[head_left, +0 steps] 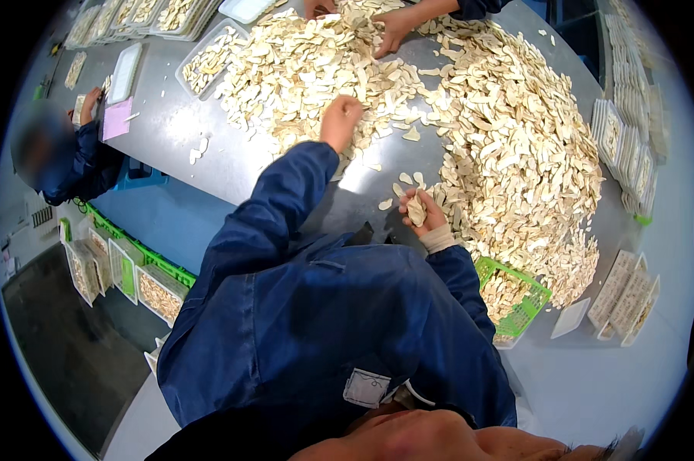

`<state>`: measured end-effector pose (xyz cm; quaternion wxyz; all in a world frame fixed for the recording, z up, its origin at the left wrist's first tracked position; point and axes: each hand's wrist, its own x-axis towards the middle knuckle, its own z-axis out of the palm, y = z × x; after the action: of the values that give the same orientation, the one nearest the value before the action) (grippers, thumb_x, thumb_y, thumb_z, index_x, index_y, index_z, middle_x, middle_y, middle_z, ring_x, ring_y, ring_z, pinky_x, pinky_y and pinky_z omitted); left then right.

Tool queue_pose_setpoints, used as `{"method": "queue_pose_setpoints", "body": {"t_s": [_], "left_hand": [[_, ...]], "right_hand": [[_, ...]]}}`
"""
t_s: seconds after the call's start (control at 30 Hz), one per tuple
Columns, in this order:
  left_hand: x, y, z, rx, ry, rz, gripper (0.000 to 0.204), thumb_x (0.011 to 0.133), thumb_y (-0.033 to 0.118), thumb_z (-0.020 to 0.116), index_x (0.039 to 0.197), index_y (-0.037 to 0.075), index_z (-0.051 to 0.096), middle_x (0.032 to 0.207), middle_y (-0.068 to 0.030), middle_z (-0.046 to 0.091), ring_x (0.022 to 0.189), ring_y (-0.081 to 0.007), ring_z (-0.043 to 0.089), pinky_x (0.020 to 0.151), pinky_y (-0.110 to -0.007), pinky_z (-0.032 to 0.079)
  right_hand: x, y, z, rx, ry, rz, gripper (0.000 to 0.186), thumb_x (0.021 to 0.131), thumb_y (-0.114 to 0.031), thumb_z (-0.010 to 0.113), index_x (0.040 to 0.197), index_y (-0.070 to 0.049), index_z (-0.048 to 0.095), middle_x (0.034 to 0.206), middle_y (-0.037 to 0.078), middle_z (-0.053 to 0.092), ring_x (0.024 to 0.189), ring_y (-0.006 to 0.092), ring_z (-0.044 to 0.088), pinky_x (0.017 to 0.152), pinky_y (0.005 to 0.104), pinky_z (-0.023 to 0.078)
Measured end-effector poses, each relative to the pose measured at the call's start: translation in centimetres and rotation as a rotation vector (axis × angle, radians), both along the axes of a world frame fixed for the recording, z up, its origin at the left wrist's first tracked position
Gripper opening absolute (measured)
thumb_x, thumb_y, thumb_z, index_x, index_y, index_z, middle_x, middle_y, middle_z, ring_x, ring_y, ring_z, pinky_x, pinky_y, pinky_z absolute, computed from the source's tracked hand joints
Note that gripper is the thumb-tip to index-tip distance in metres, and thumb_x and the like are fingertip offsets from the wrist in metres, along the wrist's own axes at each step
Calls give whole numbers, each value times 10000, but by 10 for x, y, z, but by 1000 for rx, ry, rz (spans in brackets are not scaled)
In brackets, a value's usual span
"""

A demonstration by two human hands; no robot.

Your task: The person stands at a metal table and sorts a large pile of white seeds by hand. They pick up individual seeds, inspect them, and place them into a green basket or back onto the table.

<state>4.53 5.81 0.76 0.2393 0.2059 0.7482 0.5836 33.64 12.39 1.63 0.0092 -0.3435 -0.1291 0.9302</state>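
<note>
Pale, flat dried slices (523, 138) lie in a large heap on the right of a grey metal table (170, 100). A second, looser pile of slices (293, 69) spreads over the middle. Over the near edge of that loose pile, my left hand (341, 123) is closed with the fingers curled; what it holds, if anything, is hidden. My right hand (424, 211), palm up beside the big heap, is closed around a few dried slices (416, 210). A few single slices lie on the metal between my hands.
Across the table another person's hand (395, 31) reaches into the loose pile. A clear tray (184, 77) of slices stands left of it. At far left another person (78, 154) sits. A green basket (527, 307) is by my right arm; stacked trays (623, 146) stand at right.
</note>
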Motion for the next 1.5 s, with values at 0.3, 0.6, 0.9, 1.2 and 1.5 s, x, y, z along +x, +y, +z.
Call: {"method": "queue_pose_setpoints", "body": {"t_s": [0.3,0.6,0.9,1.2,1.5], "left_hand": [[-68,21,-12,-583,615,-162,259,864,306,559,986,78,565,966,-158,574,822,-345,601,721,-435,487],[-60,13,-3,-171,-172,-98,246,819,154,620,1024,20,608,821,-32,614,715,-131,563,699,-255,455],[-3,-22,19,-133,-501,-290,141,825,116,644,965,114,626,729,54,572,517,-17,419,451,-190,329],[55,-47,57,227,-1162,-569,354,972,283,427,1191,22,526,895,-4,607,653,-57,496,542,-192,397],[39,-63,78,589,-1484,-208,548,999,400,241,1299,-31,400,1292,-205,472,1060,-260,544,980,-364,436]], "right_hand": [[13,3,-10,12,-44,-27,299,952,-346,479,1033,-68,556,923,78,624,808,193,627,558,298,512],[11,2,-6,-10,-52,-30,304,947,-350,489,1051,-72,556,929,81,629,808,196,631,571,307,523],[8,1,-11,19,-51,4,338,966,-353,446,1133,-71,530,980,107,619,854,229,614,580,324,525],[3,-7,14,-47,41,-70,367,952,-406,442,1062,-74,553,935,108,611,794,221,625,527,295,505],[18,-16,11,-81,82,-48,283,971,-349,436,973,-85,536,890,97,591,738,191,586,508,273,438]]}}
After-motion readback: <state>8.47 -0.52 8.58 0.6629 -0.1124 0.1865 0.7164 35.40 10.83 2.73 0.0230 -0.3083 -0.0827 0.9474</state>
